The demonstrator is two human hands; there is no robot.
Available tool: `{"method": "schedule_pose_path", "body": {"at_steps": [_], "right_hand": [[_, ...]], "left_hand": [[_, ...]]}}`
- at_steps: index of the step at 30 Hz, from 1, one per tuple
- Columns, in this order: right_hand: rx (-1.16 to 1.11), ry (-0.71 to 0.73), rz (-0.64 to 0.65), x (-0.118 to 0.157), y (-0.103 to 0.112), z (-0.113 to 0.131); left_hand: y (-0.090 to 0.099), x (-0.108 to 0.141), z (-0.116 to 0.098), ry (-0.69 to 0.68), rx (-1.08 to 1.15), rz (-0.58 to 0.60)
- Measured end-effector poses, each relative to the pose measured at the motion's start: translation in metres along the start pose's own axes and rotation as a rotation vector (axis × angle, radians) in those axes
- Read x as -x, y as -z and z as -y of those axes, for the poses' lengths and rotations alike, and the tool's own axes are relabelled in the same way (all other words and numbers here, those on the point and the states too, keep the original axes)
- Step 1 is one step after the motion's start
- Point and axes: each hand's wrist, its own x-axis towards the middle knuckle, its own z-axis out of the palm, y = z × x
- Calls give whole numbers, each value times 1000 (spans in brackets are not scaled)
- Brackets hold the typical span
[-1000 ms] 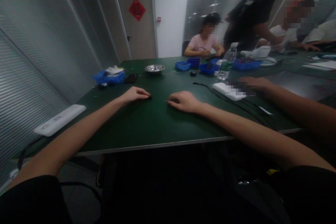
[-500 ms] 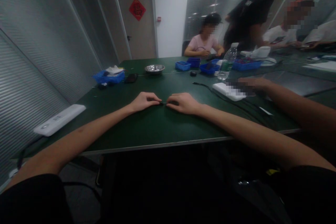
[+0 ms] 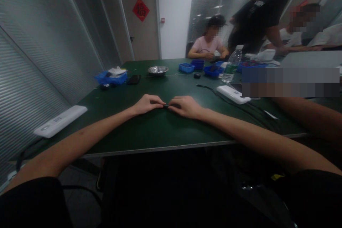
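Observation:
Just above the green table (image 3: pixel 149 128), both my hands meet at a small, slim black piece (image 3: pixel 166 106). My left hand (image 3: pixel 148 104) pinches its left end between thumb and fingertips. From the other side, the thumb and curled fingers of my right hand (image 3: pixel 185 106) grip the right end. Only a short dark stretch shows between the fingertips; the fingers cover the rest, so its exact kind cannot be made out.
White power banks (image 3: pixel 61 121) (image 3: pixel 233 94) lie at left and right, with a black cable (image 3: pixel 211 88) near the right one. Farther back are a steel bowl (image 3: pixel 158 71), blue trays (image 3: pixel 110 77) and a bottle (image 3: pixel 233 65). A neighbour's arm (image 3: pixel 307 110) reaches in at right.
A thin pale section showed between my fingertips before; now a dark stretch shows there, and my hands are slightly closer together. At right, a neighbour's dark laptop-like panel has been raised.

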Motion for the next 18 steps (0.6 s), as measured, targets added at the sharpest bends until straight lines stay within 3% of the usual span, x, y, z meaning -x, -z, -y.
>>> {"method": "schedule_pose_path", "body": {"at_steps": [11, 18], "right_hand": [[31, -99, -42, -5, -2, 1], [49, -79, 26, -5, 0, -3]], "left_hand": [[2, -4, 8, 110, 90, 86], [4, -5, 8, 29, -25, 100]]}}
